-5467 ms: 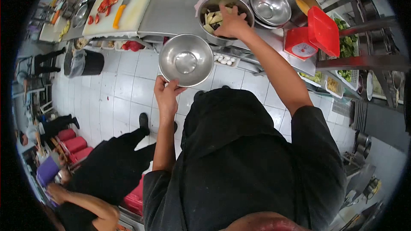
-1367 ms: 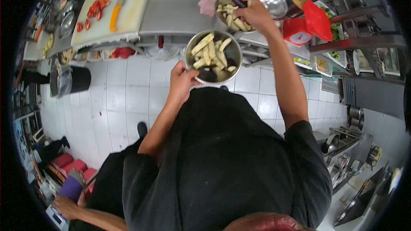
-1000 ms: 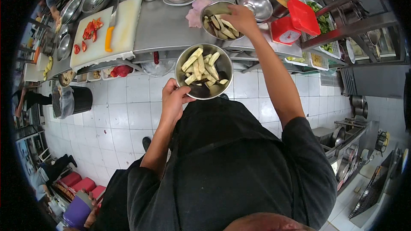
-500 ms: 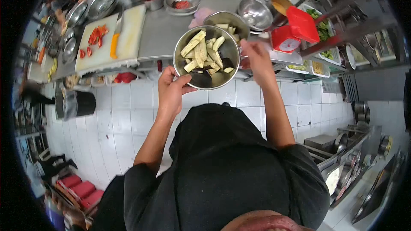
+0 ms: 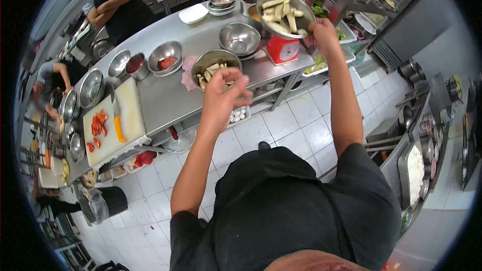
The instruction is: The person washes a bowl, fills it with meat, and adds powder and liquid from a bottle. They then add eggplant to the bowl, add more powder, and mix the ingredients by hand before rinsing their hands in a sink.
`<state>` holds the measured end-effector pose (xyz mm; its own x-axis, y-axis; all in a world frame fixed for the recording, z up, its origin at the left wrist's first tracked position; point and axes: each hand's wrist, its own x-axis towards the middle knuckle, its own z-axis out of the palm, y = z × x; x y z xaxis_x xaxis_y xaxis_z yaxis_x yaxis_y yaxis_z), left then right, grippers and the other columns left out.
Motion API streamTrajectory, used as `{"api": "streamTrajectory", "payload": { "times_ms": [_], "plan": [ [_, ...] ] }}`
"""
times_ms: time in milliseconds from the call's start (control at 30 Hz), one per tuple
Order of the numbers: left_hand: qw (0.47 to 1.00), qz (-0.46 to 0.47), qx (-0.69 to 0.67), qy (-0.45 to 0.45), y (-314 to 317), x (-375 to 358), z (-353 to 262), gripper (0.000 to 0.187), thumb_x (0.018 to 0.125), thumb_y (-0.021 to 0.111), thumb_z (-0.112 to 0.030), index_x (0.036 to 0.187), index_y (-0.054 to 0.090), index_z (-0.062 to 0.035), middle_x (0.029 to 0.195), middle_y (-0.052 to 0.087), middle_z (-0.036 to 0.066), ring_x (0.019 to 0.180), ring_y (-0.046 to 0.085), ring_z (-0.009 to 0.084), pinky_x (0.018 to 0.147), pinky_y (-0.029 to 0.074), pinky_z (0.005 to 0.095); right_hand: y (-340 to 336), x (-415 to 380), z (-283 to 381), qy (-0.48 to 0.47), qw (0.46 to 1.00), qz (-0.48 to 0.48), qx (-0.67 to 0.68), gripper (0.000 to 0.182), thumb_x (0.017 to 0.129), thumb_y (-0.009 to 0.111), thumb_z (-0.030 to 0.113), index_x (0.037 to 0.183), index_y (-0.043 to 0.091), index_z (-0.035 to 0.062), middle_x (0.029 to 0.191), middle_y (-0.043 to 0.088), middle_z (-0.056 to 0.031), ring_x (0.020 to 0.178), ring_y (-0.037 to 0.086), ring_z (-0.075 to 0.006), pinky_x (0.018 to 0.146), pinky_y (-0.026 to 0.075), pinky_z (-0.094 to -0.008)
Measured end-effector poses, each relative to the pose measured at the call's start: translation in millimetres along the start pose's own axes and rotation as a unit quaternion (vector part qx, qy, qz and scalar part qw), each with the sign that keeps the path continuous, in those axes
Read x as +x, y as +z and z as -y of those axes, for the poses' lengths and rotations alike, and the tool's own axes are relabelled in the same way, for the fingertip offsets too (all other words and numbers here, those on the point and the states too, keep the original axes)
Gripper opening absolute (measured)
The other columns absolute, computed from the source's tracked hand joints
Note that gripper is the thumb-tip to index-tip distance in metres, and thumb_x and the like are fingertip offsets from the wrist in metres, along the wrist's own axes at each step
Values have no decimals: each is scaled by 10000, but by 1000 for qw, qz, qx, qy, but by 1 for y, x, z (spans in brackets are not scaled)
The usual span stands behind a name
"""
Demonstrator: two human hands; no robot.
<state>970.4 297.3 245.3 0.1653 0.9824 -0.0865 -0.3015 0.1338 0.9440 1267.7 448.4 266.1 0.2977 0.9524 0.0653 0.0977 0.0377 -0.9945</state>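
Observation:
My right hand point(image 5: 324, 37) grips the rim of a steel bowl point(image 5: 266, 17) of cut eggplant pieces point(image 5: 281, 12), which is at the red kitchen scale point(image 5: 282, 50); whether it rests on the scale or hangs just above, I cannot tell. My left hand point(image 5: 226, 95) is in the air, holding nothing, its fingers apart and slightly blurred. Behind it, on the steel counter, a second bowl point(image 5: 199, 65) holds more eggplant pieces and is partly covered by the hand.
A cutting board point(image 5: 131, 105) with a yellow-handled knife point(image 5: 118, 128) and red pepper pieces point(image 5: 99, 123) lies on the left. Empty steel bowls point(image 5: 239, 39) stand along the counter point(image 5: 165, 95). Other people point(image 5: 118, 0) stand across it. A black bin point(image 5: 114, 199) is below.
The eggplant bowl has moved from in front of me to the scale on the right, with my right hand on its rim. My left hand has let go of it. The view has turned right.

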Motion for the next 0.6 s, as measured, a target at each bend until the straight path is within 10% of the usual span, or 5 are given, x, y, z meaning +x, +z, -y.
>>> {"api": "streamTrajectory", "payload": {
  "times_ms": [300,467,567,600],
  "plan": [
    [985,-57,37,-159,-92,-50,127,314,854,672,-180,1070,534,2,962,597,102,761,636,205,662,568,342,-18,92,-47,94,992,-74,33,148,802,619,82,817,591,-62,633,572,-134,538,616,-241,483,515,-338],
    [924,-257,115,-257,-183,-140,239,315,817,695,-192,1010,558,17,853,603,107,627,601,185,572,548,320,-7,45,-45,-194,867,-244,-389,584,750,739,383,1153,584,-11,1130,523,-282,1029,549,-429,867,467,-444],
    [889,-319,110,-310,-225,-202,296,323,791,723,-202,962,562,20,803,584,100,532,594,194,460,519,306,72,-17,-36,-220,950,41,-216,468,750,708,261,1142,603,30,1139,598,-189,1028,577,-328,862,473,-428],
    [884,-297,101,-346,-239,-217,307,323,798,716,-199,979,556,18,805,579,104,520,604,211,449,518,312,105,-32,-63,-331,903,84,-260,467,751,702,265,1148,604,41,1135,605,-174,1037,568,-345,900,454,-425]
  ]
}}
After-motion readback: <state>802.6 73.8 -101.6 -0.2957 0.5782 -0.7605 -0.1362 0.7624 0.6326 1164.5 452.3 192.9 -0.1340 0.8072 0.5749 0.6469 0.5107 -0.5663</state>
